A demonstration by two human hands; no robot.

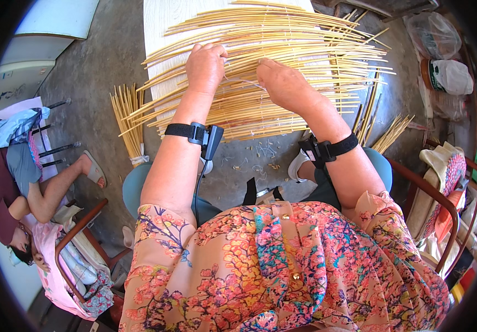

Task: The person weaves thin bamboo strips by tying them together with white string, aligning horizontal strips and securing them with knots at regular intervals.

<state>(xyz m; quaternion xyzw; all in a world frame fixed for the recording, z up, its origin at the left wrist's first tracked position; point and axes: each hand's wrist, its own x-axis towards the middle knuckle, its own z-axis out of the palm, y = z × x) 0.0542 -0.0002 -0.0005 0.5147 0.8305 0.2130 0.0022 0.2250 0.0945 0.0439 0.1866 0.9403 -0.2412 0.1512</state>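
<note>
A mat of thin yellow reed sticks (pixel 233 113) lies across a white board (pixel 163 22), its rows joined by thin cords. Over the middle of the mat my left hand (pixel 204 67) is closed, fingertips pinched near the sticks. My right hand (pixel 287 84) is closed too, a little to the right, with its fingertips turned down and partly hidden. A thin white string (pixel 244 82) hangs slack between the two hands and appears to be pinched in both. Black straps with small devices are on both wrists.
Tied reed bundles stand at the left (pixel 128 113) and right (pixel 393 133) of the board. Offcuts and string scraps (pixel 257 157) litter the floor by my feet. A wooden chair arm (pixel 429 191) is at my right. Another person (pixel 14 182) sits at the far left, one foot stretched out.
</note>
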